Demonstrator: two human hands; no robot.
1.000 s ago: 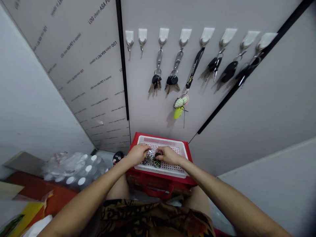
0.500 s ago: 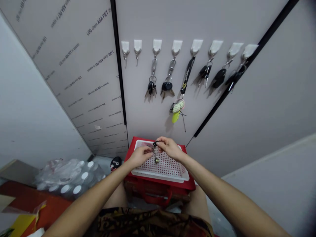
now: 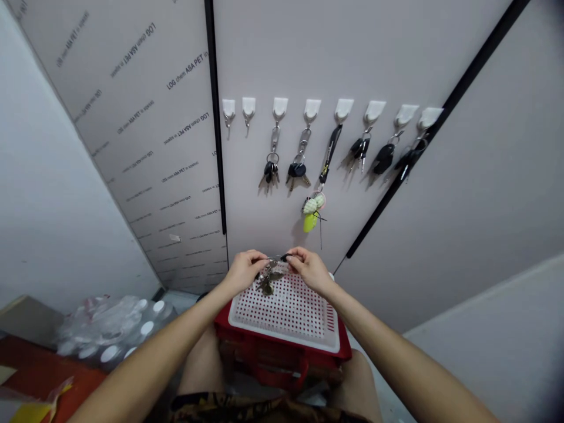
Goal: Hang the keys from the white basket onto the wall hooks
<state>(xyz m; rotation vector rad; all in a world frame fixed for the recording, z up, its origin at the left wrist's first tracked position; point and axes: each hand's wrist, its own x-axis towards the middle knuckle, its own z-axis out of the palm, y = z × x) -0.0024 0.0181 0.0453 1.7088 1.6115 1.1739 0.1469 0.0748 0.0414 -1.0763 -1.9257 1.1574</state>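
keychain up over the white basket in the head view, metal pieces dangling! left hand pinches one end between its fingers, right hand pinches the black end; beyond, key sets hang from white hooks.

bottles, white caps, lower left, clear film over part | board beside them | lettered panel | black strip, its right edge | yellow scrap, bottom-left corner
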